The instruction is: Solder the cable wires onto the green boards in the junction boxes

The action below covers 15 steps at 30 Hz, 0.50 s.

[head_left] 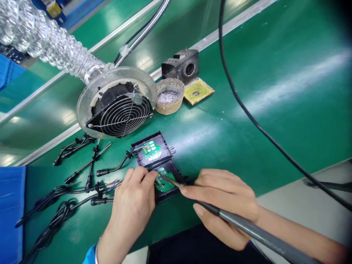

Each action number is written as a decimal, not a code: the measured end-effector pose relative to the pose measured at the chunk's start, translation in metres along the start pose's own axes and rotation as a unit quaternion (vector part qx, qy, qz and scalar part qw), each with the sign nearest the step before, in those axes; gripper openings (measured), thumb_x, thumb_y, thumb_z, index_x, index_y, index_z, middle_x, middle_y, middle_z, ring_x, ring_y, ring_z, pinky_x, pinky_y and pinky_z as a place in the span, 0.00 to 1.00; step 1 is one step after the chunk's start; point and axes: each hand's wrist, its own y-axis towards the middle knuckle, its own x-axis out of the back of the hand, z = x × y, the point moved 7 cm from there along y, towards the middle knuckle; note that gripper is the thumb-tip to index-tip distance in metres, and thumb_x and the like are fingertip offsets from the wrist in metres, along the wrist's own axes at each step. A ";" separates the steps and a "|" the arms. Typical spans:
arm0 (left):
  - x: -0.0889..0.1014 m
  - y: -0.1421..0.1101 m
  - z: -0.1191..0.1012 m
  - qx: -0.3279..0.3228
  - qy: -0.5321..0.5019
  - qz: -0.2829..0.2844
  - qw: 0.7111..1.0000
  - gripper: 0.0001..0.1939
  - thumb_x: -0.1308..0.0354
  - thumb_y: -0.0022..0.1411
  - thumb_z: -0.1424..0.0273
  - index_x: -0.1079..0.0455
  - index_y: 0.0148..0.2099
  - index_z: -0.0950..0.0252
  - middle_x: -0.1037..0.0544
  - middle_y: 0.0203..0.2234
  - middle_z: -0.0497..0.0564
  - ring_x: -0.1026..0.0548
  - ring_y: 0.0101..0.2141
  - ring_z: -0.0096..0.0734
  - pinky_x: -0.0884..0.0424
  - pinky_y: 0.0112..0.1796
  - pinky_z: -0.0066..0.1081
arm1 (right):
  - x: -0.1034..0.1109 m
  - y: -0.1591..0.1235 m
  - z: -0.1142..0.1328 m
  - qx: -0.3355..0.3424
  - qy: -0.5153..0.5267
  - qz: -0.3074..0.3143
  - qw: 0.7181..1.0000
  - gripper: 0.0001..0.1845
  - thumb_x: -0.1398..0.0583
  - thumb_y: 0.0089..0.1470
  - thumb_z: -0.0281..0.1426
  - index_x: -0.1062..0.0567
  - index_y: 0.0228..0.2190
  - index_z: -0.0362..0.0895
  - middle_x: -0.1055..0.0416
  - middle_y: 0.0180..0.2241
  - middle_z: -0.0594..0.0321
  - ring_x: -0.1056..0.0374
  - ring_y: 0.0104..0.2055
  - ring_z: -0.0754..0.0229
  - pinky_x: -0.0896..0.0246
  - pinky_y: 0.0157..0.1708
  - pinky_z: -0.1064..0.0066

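My right hand (pixel 221 200) grips a grey soldering iron (pixel 247 229) like a pen, its tip touching the near green circuit board (pixel 164 181). That board sits in a black housing (pixel 176 172). My left hand (pixel 134 200) pinches something small, probably a wire, at the board's left edge, right beside the tip. A second black housing (pixel 162 141) with its own green board (pixel 151 151) and an attached cable lies just behind, touching the first.
A fume extractor fan (pixel 118 110) on a foil duct (pixel 41 35) stands behind the boards. A bowl of solder scraps (pixel 169 96), a black iron holder (pixel 181 66) and a yellow sponge (pixel 198 91) sit farther back. Several black cables (pixel 79 168) lie left. A black cord (pixel 247 113) crosses right.
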 end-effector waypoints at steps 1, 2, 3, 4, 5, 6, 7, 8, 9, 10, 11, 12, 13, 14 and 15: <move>0.000 0.000 0.000 0.000 0.000 0.000 1.000 0.11 0.49 0.66 0.76 0.27 0.45 0.64 0.27 0.32 0.50 0.29 0.33 0.36 0.31 0.30 0.34 | 0.000 -0.001 0.001 0.002 -0.007 0.003 1.000 0.17 0.45 0.47 0.20 0.24 0.39 0.40 0.30 0.23 0.61 0.36 0.22 0.62 0.41 0.21 0.67; 0.000 0.000 0.000 0.000 0.000 0.000 1.000 0.11 0.49 0.66 0.76 0.27 0.45 0.64 0.27 0.32 0.50 0.29 0.33 0.36 0.31 0.30 0.34 | 0.001 -0.002 0.002 0.001 -0.010 0.004 1.000 0.17 0.45 0.47 0.20 0.24 0.39 0.40 0.30 0.23 0.60 0.36 0.22 0.62 0.40 0.21 0.67; 0.000 0.000 0.000 0.000 0.001 0.000 1.000 0.11 0.49 0.66 0.76 0.27 0.45 0.64 0.27 0.32 0.50 0.29 0.33 0.36 0.31 0.29 0.34 | 0.003 -0.003 0.002 -0.003 -0.010 0.003 1.000 0.16 0.45 0.48 0.20 0.24 0.39 0.41 0.30 0.23 0.60 0.36 0.22 0.61 0.39 0.22 0.66; -0.001 0.000 0.000 0.000 0.003 -0.001 1.000 0.11 0.49 0.66 0.76 0.27 0.45 0.64 0.27 0.32 0.50 0.29 0.33 0.36 0.31 0.29 0.34 | 0.005 -0.005 0.002 -0.011 -0.009 0.002 1.000 0.16 0.45 0.48 0.20 0.24 0.39 0.41 0.30 0.23 0.60 0.36 0.22 0.61 0.38 0.22 0.66; -0.001 0.000 0.000 0.000 0.004 -0.002 1.000 0.11 0.49 0.66 0.76 0.27 0.45 0.64 0.27 0.32 0.50 0.29 0.33 0.36 0.31 0.29 0.34 | 0.007 -0.005 0.002 -0.017 -0.009 0.000 1.000 0.16 0.45 0.48 0.21 0.24 0.39 0.41 0.30 0.24 0.60 0.35 0.23 0.61 0.37 0.23 0.66; -0.001 0.000 -0.001 0.000 0.005 -0.004 1.000 0.11 0.49 0.66 0.76 0.27 0.45 0.64 0.27 0.32 0.50 0.29 0.33 0.35 0.31 0.29 0.34 | 0.009 -0.006 0.002 -0.022 -0.011 -0.003 1.000 0.16 0.45 0.48 0.21 0.24 0.39 0.41 0.30 0.24 0.60 0.35 0.23 0.61 0.36 0.24 0.65; -0.001 0.001 -0.001 -0.001 0.006 -0.007 1.000 0.10 0.49 0.66 0.77 0.27 0.45 0.64 0.27 0.32 0.50 0.29 0.32 0.35 0.32 0.29 0.34 | 0.011 -0.006 0.003 -0.026 -0.015 -0.006 1.000 0.16 0.45 0.48 0.21 0.25 0.40 0.42 0.30 0.25 0.60 0.34 0.24 0.61 0.35 0.24 0.65; -0.001 0.001 -0.001 -0.002 0.007 -0.008 1.000 0.10 0.49 0.66 0.77 0.27 0.45 0.64 0.27 0.32 0.50 0.29 0.32 0.35 0.32 0.29 0.34 | 0.014 -0.007 0.003 -0.029 -0.021 -0.011 0.999 0.16 0.44 0.49 0.21 0.25 0.40 0.42 0.29 0.26 0.60 0.33 0.25 0.61 0.34 0.25 0.65; -0.001 0.001 -0.002 -0.002 0.008 -0.009 1.000 0.10 0.49 0.66 0.77 0.27 0.45 0.64 0.27 0.32 0.50 0.29 0.32 0.36 0.32 0.28 0.34 | 0.015 -0.006 0.002 -0.032 -0.024 -0.015 0.999 0.16 0.44 0.49 0.22 0.25 0.41 0.42 0.29 0.27 0.60 0.33 0.26 0.60 0.33 0.26 0.65; -0.001 0.000 -0.001 -0.001 0.008 -0.009 1.000 0.11 0.49 0.65 0.77 0.27 0.45 0.64 0.27 0.32 0.50 0.29 0.32 0.36 0.32 0.28 0.34 | 0.016 -0.006 0.003 -0.029 -0.025 -0.021 0.999 0.16 0.44 0.50 0.22 0.25 0.42 0.41 0.29 0.28 0.59 0.32 0.26 0.60 0.33 0.26 0.65; -0.001 0.000 -0.001 0.001 0.008 -0.007 1.000 0.11 0.49 0.65 0.77 0.27 0.45 0.64 0.28 0.32 0.50 0.29 0.32 0.36 0.32 0.28 0.34 | 0.016 -0.005 0.003 -0.024 -0.023 -0.029 0.999 0.17 0.44 0.50 0.21 0.26 0.43 0.41 0.29 0.29 0.59 0.32 0.27 0.60 0.32 0.26 0.66; -0.001 0.000 -0.001 0.004 0.005 -0.003 1.000 0.11 0.49 0.65 0.78 0.28 0.45 0.63 0.28 0.32 0.50 0.29 0.33 0.36 0.32 0.29 0.34 | 0.015 -0.004 0.003 -0.018 -0.022 -0.035 0.999 0.18 0.44 0.51 0.21 0.27 0.45 0.40 0.28 0.30 0.59 0.32 0.28 0.61 0.32 0.26 0.67; -0.001 0.000 -0.001 0.007 -0.001 0.004 1.000 0.11 0.49 0.65 0.78 0.28 0.46 0.63 0.28 0.32 0.50 0.30 0.33 0.36 0.31 0.29 0.35 | 0.013 -0.003 0.002 -0.011 -0.025 -0.042 0.999 0.19 0.44 0.52 0.20 0.28 0.47 0.40 0.28 0.30 0.59 0.32 0.27 0.62 0.33 0.25 0.69; -0.002 0.000 0.000 0.010 -0.012 0.011 1.000 0.12 0.50 0.65 0.77 0.29 0.46 0.62 0.28 0.32 0.50 0.30 0.33 0.36 0.31 0.30 0.35 | 0.011 -0.003 0.001 -0.008 -0.036 -0.049 0.998 0.20 0.44 0.54 0.19 0.28 0.49 0.41 0.28 0.29 0.60 0.33 0.27 0.63 0.33 0.25 0.70; -0.002 0.000 0.000 0.013 -0.026 0.020 0.999 0.11 0.49 0.65 0.76 0.29 0.47 0.61 0.28 0.33 0.50 0.30 0.34 0.37 0.30 0.31 0.35 | 0.008 -0.002 0.000 -0.007 -0.052 -0.054 0.997 0.20 0.43 0.55 0.19 0.29 0.49 0.42 0.29 0.28 0.62 0.35 0.26 0.63 0.34 0.24 0.71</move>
